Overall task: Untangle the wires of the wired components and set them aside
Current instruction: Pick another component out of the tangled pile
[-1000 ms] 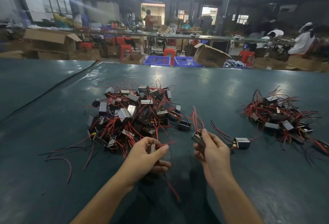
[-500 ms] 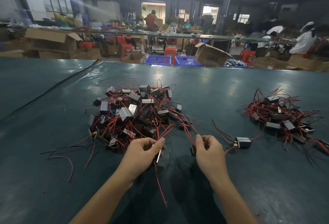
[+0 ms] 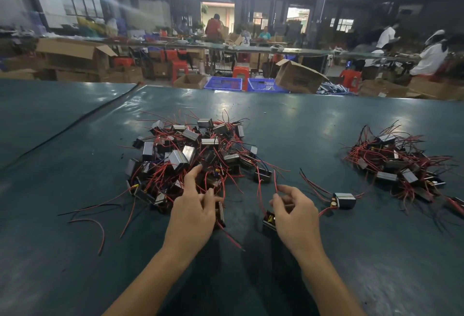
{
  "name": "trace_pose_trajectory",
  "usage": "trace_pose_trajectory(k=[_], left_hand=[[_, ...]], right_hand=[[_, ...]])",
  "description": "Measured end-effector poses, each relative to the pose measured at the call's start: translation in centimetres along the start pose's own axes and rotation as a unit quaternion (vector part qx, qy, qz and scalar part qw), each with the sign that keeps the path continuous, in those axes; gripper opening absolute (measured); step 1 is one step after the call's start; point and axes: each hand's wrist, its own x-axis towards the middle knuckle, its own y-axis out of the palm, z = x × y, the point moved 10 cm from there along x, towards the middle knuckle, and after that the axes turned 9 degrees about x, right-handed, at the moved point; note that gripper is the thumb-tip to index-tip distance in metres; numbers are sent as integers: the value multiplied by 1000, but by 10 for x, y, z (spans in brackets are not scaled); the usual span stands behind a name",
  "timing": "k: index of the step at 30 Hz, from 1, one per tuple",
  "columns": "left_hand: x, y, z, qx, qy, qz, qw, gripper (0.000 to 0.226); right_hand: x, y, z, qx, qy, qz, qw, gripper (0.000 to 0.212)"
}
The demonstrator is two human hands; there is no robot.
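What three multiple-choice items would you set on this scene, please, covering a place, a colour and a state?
1. Where does the smaller pile lie from the big pile? A to its right; B to its left; C under it.
2. What colour are most wires? A blue; B red; C yellow.
3. What is the right grip doing? A lying flat and open; B pinching a red wire; C making an empty fist.
Answers: 1 A, it sits at the far right; 2 B, red strands fill both piles; 3 B, thumb and forefinger close on the wire.
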Motion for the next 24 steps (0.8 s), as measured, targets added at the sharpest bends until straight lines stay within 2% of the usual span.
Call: trace_pose_trajectory(k=[1, 3, 7, 9, 11, 12, 13, 15, 17, 19, 21, 24], left_hand=[[-3, 0, -7, 88, 45, -12, 995, 48], [-8, 1, -19, 242, 101, -20, 965, 40], [-12, 6, -24, 365, 103, 27, 925, 27], [-8, -9, -35, 352, 123, -4, 928, 25], [-10, -31, -56, 266, 192, -82, 941, 17], [-14, -34, -66, 216, 239, -96, 942, 18], [-19, -29, -74, 166, 281, -66, 943, 20], [-31, 4, -82, 129, 328, 76, 933, 29], [-45, 41, -75, 177, 336, 210, 901, 37], [-51, 59, -63, 215, 334, 271, 877, 35], [-47, 57, -58, 207, 325, 260, 886, 32], [-34, 34, -63, 168, 289, 130, 934, 27]], right_hand=[[0, 0, 0, -1, 0, -1, 1000, 17], [0, -1, 0, 0, 2, -2, 1000, 19], [1, -3, 2, -1, -4, -7, 1000, 19], [1, -3, 2, 6, 0, -6, 1000, 18], [1, -3, 2, 14, 2, -6, 1000, 17], [1, -4, 2, 16, 0, -8, 1000, 15], [1, -5, 2, 20, -2, -12, 1000, 14], [2, -7, 2, 26, -2, -21, 999, 14], [3, -11, 1, 27, 0, -36, 999, 15], [5, -17, 1, 33, 0, -54, 998, 17], [6, -20, 1, 48, -1, -69, 996, 16], [7, -25, 0, 86, 0, -90, 992, 13]])
